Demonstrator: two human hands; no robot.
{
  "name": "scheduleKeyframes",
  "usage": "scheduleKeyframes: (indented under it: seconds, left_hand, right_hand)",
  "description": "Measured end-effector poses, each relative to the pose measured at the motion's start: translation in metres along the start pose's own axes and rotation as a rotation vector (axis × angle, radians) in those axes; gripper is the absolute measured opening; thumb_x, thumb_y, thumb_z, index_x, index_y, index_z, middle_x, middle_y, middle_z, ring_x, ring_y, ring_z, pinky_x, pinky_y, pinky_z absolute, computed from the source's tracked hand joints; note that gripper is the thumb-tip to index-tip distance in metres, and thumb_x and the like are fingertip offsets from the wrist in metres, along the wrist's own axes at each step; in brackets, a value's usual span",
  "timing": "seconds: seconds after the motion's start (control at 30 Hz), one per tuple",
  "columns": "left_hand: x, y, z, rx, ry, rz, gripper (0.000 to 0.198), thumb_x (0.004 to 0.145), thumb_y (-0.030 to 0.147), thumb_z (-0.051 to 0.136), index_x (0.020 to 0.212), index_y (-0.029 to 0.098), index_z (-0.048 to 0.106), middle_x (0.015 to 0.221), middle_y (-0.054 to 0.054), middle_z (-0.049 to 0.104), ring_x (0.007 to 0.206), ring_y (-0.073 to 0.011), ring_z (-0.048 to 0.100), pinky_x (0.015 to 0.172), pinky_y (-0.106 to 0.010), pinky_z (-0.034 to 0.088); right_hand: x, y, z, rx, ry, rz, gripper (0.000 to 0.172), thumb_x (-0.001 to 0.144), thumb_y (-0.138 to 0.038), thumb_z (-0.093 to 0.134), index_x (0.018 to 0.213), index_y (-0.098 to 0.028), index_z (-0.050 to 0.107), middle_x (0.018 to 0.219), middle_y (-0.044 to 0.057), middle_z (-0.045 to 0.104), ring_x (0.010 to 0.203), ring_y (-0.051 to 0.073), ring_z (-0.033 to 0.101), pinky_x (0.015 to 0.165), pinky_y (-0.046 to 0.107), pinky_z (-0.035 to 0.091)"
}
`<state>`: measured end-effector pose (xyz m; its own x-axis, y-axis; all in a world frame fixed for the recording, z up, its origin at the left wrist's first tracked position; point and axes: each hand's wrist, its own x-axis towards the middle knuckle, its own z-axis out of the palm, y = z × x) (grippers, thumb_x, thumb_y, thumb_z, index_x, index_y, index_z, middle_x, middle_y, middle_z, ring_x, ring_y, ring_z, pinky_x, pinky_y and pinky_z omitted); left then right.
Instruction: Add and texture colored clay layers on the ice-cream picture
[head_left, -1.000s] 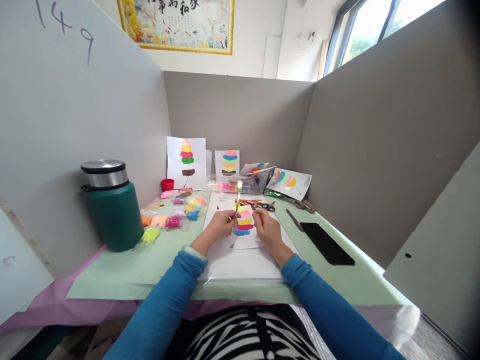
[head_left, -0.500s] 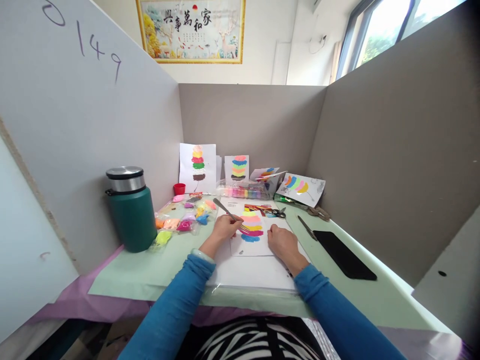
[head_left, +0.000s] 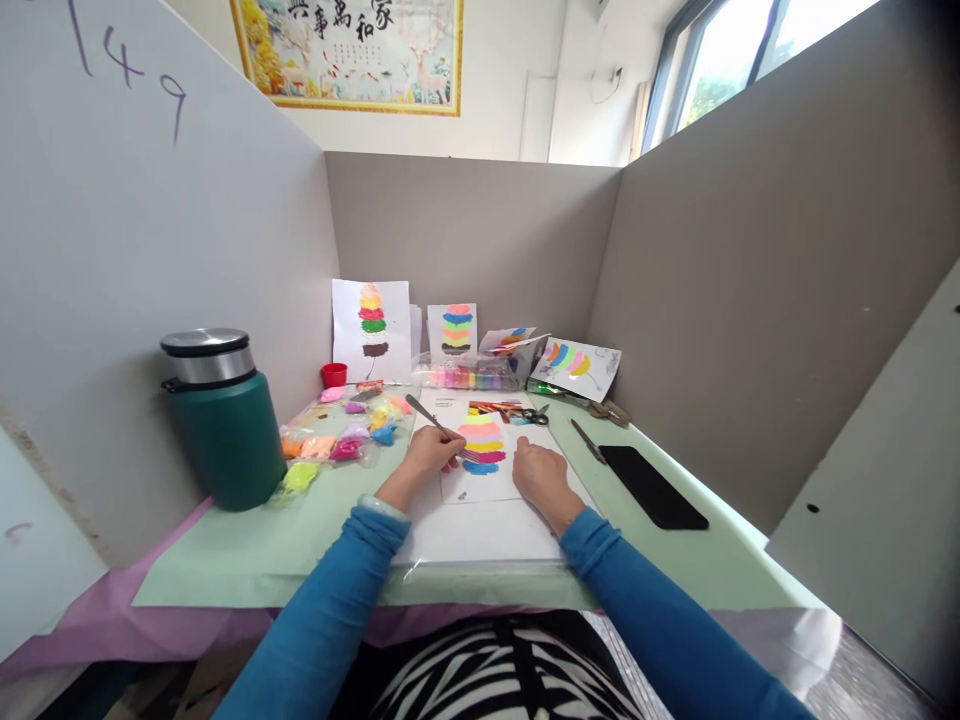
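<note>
My left hand (head_left: 424, 460) is closed on a metal fork (head_left: 427, 412). The fork's handle slants up to the left, and its tines lie over the lower stripes of a layered colour picture (head_left: 484, 445). Pink, orange, yellow, dark pink and blue bands make up that picture on a white sheet (head_left: 480, 489). Beside the sheet's right edge rests my right hand (head_left: 544, 477), its fingers curled into a fist; whatever it may hold is hidden. Larger white paper (head_left: 480, 535) lies beneath.
Bags of coloured clay (head_left: 346, 448) lie left, near a green flask (head_left: 223, 430) and a red cup (head_left: 334, 375). Scissors (head_left: 534, 416) and pencils (head_left: 496, 406) lie behind the sheet. A knife (head_left: 587, 440) and black phone-like slab (head_left: 654, 487) are right. Finished pictures (head_left: 370, 330) stand behind.
The whole view has shifted, so things appear farther left. The fork's tines have moved slightly down the stripes, towards the blue band. Both hands stay closed.
</note>
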<state>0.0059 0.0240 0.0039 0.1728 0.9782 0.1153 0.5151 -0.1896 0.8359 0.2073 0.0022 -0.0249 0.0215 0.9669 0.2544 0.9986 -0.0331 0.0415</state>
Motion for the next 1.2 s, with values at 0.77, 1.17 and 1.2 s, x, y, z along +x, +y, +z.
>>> scheduleKeyframes:
  seconds: [0.77,1.17,1.2]
  left_hand:
    - [0.009,-0.013,-0.01,0.177,0.145,-0.161,0.016,0.07,0.015,0.061,0.075,0.012,0.076,0.046,-0.001,0.059,0.049,-0.0127,0.056,0.053,-0.021,0.041]
    - [-0.002,-0.001,0.003,-0.02,0.011,-0.107,0.021,0.074,0.022,0.063,0.08,0.006,0.075,0.049,-0.003,0.061,0.04,-0.0086,0.046,0.044,-0.021,0.035]
    - [-0.002,-0.001,0.003,-0.016,0.008,-0.114,0.021,0.073,0.022,0.064,0.081,0.005,0.075,0.049,-0.002,0.061,0.039,-0.0085,0.045,0.043,-0.021,0.035]
  right_hand:
    - [0.001,0.001,0.002,0.032,-0.004,0.005,0.028,0.092,-0.012,0.035,0.11,-0.011,0.057,0.089,0.017,0.07,0.088,0.026,0.07,0.072,0.034,0.048]
    - [0.002,0.001,0.005,0.041,0.009,0.01,0.027,0.093,-0.014,0.035,0.11,-0.012,0.056,0.088,0.016,0.07,0.087,0.025,0.07,0.072,0.033,0.047]
    - [0.001,0.001,0.005,0.04,0.012,0.011,0.028,0.093,-0.014,0.034,0.11,-0.011,0.056,0.088,0.016,0.07,0.087,0.025,0.07,0.072,0.032,0.047]
